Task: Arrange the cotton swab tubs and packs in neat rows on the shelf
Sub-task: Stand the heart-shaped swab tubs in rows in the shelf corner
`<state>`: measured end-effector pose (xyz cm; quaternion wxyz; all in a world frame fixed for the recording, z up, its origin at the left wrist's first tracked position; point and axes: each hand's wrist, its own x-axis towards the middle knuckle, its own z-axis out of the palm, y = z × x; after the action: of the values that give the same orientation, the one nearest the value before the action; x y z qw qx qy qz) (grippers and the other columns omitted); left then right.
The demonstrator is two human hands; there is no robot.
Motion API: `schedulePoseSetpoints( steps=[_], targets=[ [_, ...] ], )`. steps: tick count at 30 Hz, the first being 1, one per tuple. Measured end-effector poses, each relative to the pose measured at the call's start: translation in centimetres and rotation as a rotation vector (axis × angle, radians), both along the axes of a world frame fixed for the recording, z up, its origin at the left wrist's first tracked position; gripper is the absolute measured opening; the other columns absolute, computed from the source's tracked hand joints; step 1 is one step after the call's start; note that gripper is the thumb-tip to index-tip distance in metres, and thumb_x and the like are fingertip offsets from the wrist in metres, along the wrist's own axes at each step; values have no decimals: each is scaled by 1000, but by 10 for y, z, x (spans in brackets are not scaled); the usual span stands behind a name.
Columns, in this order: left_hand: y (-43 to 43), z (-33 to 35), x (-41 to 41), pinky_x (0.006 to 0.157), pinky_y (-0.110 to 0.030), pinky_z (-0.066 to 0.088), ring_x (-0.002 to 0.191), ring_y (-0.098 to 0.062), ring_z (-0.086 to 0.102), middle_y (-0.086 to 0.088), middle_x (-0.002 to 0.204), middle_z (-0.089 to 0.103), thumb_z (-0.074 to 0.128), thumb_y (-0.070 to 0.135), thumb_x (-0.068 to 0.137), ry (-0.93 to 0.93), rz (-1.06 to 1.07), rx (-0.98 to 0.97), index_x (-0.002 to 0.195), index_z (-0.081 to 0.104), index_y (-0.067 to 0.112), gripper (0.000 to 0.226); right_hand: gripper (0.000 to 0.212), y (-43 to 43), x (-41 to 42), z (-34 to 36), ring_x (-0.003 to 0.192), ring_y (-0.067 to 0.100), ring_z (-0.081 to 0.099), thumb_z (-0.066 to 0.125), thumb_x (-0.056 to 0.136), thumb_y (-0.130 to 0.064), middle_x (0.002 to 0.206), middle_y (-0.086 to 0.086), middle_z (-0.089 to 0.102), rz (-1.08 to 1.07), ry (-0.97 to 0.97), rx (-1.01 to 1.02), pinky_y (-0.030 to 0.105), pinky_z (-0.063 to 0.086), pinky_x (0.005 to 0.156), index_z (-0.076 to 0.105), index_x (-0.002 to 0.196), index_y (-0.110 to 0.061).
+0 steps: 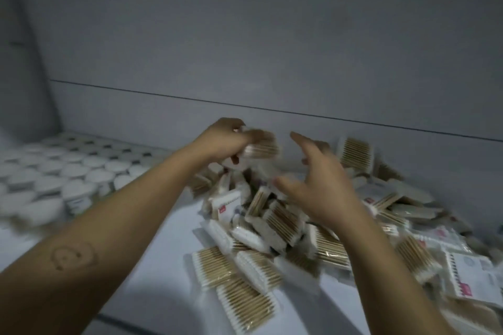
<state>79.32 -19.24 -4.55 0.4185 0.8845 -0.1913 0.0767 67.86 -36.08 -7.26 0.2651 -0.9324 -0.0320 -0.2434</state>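
Head view: tubs (68, 171) stand in rows at left; packs (285, 226) remain heaped. Left hand (226, 141) pinches one pack (261, 148); right hand (318, 185) hovers, fingers apart.

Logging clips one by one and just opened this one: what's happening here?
A person is sorting cotton swab stock on a white shelf. The left hand holds one pack lifted above a loose pile of packs, while the right hand hovers over the pile, open and holding nothing. At the left, round tubs already stand in neat rows; the packs are not yet arranged.
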Motion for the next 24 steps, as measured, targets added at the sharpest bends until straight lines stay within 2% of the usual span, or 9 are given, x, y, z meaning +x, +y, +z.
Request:
schedulePoseSetpoints(
  steps=[2,4,7,9,12,16,19,22,24],
  targets=[
    [23,14,-13,43,-20,37,44,-16,58,-8,64,68,49,47,94,96,3,13,97,67,6,46,82,27,8,1,120,13,47,70,79,-47,145,-7,32,99,-9,-70,33,46,96,22,145,-43],
    [46,24,-25,47,-24,38,44,-18,56,-13,65,70,37,50,98,182,8,55,95,68,2,58,73,54,17,0,114,13,51,70,82,-42,141,-7,36,153,-67,-93,31,45,92,30,142,-41],
    [81,26,-37,45,-21,38,47,-22,58,-14,61,68,20,61,99,251,-19,77,81,68,2,78,45,90,31,-1,99,13,55,73,80,-32,119,-7,48,205,-118,31,26,41,79,52,119,-29],
    [108,25,-43,46,-20,43,53,-17,61,-6,65,69,15,62,98,210,-37,171,83,67,7,76,34,112,37,-1,88,10,55,77,76,-29,104,-9,56,257,-68,100,24,40,71,56,103,-26],
    [151,23,-46,68,-31,56,91,-13,64,5,104,66,28,70,91,86,-91,298,116,60,21,63,28,143,45,-5,75,10,62,80,73,-31,88,-12,66,373,68,286,32,52,70,61,93,-25],
    [202,19,-44,83,-17,47,103,-7,59,14,113,61,71,57,78,-72,-157,372,121,58,29,53,27,180,57,-20,79,20,69,82,74,-26,87,-5,71,488,223,512,44,57,79,66,95,-21],
    [228,8,-37,82,-16,41,107,-10,54,8,117,57,77,39,78,-162,-96,506,125,58,25,53,22,206,63,-35,86,22,69,77,80,-17,89,-2,70,541,315,623,40,59,79,66,99,-14],
    [252,-9,-29,76,-10,41,105,-9,55,9,115,58,80,38,76,-129,-122,541,126,57,26,56,23,234,69,-52,89,19,66,76,81,-24,95,-4,69,480,348,485,41,56,83,64,100,-20],
    [261,-24,-25,82,-21,46,103,-9,56,10,113,60,80,43,73,-94,-125,604,122,56,28,57,38,250,71,-65,95,17,63,74,80,-36,108,-5,67,392,345,235,41,52,87,60,112,-23]
  ],
)
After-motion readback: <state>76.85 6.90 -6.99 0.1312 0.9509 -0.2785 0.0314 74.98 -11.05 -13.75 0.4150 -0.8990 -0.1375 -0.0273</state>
